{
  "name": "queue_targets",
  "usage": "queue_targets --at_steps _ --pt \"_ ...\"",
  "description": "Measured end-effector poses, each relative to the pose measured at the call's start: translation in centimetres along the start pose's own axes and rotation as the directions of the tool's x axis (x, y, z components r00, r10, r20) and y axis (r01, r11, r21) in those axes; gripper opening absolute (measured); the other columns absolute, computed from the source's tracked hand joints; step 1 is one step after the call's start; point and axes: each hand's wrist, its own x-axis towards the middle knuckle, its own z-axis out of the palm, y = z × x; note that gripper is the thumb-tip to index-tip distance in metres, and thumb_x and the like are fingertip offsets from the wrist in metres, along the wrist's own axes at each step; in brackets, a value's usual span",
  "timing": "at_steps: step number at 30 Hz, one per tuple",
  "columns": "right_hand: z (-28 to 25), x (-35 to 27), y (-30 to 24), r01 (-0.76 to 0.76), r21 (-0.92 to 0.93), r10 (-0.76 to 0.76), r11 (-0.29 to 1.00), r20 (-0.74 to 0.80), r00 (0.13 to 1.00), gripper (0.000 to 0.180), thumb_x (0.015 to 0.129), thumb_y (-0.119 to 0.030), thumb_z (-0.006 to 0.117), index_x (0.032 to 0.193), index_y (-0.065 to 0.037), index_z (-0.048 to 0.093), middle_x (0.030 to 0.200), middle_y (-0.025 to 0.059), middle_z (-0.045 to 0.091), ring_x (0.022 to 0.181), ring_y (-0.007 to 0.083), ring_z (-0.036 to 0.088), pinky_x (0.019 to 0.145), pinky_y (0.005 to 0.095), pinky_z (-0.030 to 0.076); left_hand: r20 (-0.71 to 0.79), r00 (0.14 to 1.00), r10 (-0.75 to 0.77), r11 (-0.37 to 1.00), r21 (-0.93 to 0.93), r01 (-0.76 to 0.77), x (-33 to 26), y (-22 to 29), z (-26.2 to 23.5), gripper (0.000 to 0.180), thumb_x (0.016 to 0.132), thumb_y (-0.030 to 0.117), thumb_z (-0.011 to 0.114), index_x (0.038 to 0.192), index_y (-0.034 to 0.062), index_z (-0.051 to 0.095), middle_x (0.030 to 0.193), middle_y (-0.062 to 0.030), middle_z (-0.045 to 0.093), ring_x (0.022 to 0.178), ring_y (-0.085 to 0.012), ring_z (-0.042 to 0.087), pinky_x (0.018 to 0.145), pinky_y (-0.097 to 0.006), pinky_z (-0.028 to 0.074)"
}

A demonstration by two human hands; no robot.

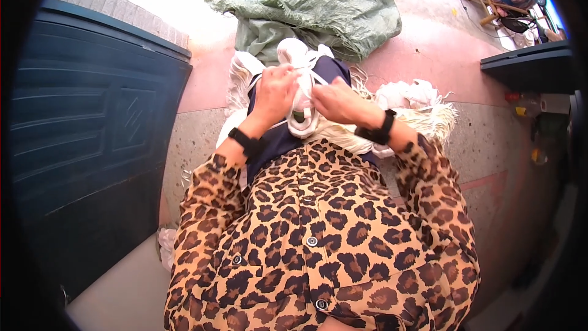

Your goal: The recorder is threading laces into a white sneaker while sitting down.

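Note:
A white shoe [302, 129] lies on the dark blue cloth [269, 144] over my lap, its opening towards me and what looks like its rounded toe pointing away. My left hand [275, 93] is closed at the shoe's left side, fingers pinched on a white shoelace. On the other side my right hand [337, 102] also grips a white shoelace [317, 77], which runs across the shoe's upper. The fingertips and part of the lacing are hidden behind my hands. Loose cream-white laces [429, 124] hang in a thick bundle beside my right forearm.
Beyond my lap lies a crumpled grey-green woven sack [318, 9]. A dark blue panelled door [104, 98] stands close on my left. On the right are a dark ledge [527, 61] and, farther off, a wooden-framed seat [487, 6] with cloth. White bunched material [407, 95] sits beside the laces.

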Motion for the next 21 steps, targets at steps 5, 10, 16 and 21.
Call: queue_targets --at_steps 5,10,16,21 --pt "0.6 -0.2 1.7 -0.169 0.519 0.261 0.838 -0.110 0.959 0.020 0.083 -0.018 0.048 0.076 0.001 0.047 0.069 0.0207 0.054 0.066 0.0337 0.054 0.059 0.0364 0.042 0.083 0.993 0.084 0.993 -0.094 -0.076 1.4 0.7 0.6 0.013 0.074 0.011 0.059 0.085 0.0052 0.062 0.082 -0.0101 0.059 0.086 -0.0278 0.051 0.074 -0.035 0.041" --pt "1.7 1.1 3.7 -0.141 0.946 0.485 0.291 -0.019 0.874 0.018 0.088 -0.014 0.044 0.091 0.000 0.055 0.073 -0.0005 0.051 0.067 0.0082 0.048 0.060 0.0229 0.041 0.063 0.991 0.119 0.915 -0.394 -0.085 2.1 6.1 -1.1 0.009 0.076 0.009 0.057 0.074 0.0011 0.059 0.067 -0.0132 0.056 0.063 -0.0280 0.053 0.059 -0.035 0.042" --pt "0.7 1.3 1.0 -0.025 0.969 0.428 0.247 -0.086 0.900 0.025 0.087 -0.017 0.051 0.100 0.003 0.058 0.088 0.0025 0.058 0.083 0.0073 0.051 0.076 0.0202 0.040 0.244 0.856 -0.455 0.584 -0.644 0.494 2.1 4.6 -2.4 0.020 0.083 0.013 0.055 0.093 -0.0036 0.060 0.074 0.0011 0.058 0.065 -0.0023 0.048 0.058 -0.018 0.040" --pt "0.2 1.9 -0.3 -0.040 0.985 0.431 0.167 -0.036 0.902 0.027 0.086 -0.016 0.052 0.104 0.003 0.057 0.096 0.0036 0.058 0.088 0.0065 0.051 0.078 0.0205 0.040 0.283 0.824 -0.491 0.543 -0.640 0.543 1.5 4.0 -1.5 0.021 0.083 0.014 0.055 0.093 -0.0036 0.060 0.075 0.0007 0.059 0.065 -0.0022 0.047 0.059 -0.018 0.040"
